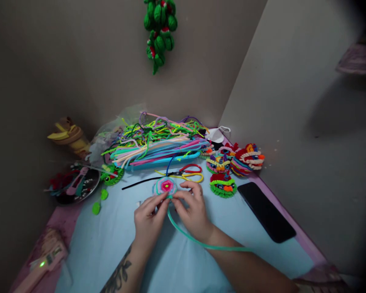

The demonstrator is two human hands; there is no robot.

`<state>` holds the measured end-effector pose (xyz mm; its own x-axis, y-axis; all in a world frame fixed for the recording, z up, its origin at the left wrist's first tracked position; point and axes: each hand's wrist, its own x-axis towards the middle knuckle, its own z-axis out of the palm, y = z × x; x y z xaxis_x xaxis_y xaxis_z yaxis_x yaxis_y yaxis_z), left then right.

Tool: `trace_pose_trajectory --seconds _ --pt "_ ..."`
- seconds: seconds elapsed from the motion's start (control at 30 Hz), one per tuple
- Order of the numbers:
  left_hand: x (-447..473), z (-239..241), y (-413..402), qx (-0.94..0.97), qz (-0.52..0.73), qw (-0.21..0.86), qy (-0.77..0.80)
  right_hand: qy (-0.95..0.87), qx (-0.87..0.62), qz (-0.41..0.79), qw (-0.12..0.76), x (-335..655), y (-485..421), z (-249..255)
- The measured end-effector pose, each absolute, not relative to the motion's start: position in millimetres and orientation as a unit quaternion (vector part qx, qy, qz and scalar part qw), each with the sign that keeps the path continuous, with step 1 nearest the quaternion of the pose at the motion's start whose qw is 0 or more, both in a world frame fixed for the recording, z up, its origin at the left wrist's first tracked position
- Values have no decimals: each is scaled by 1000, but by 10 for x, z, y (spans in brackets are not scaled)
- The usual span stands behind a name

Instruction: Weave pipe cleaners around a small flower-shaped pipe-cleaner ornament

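My left hand [149,217] and my right hand [191,209] meet at the near edge of a small round coil of pipe cleaners [165,186], pink and yellow in the middle with a pale blue rim. Both hands pinch a teal pipe cleaner [189,236] where it joins the coil. Its free end trails back over my right forearm. The coil lies on the pale blue table cover [110,240].
A heap of coloured pipe cleaners [158,142] lies behind, with red and yellow scissors [189,173] in front of it. Finished woven pieces [232,167] sit at right beside a black phone [266,211]. A dark dish [76,185] stands left. Walls close in behind and right.
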<state>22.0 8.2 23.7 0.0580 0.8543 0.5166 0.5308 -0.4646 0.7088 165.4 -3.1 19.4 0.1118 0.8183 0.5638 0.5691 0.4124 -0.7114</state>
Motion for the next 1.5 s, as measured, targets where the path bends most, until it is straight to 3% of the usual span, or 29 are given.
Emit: trace_pose_trajectory --seconds 0.43,1.5 --pt "227 256 75 665 475 232 528 -722 -501 34 477 1720 12 240" --pt "276 278 20 669 481 216 524 -701 -508 75 495 1749 30 239"
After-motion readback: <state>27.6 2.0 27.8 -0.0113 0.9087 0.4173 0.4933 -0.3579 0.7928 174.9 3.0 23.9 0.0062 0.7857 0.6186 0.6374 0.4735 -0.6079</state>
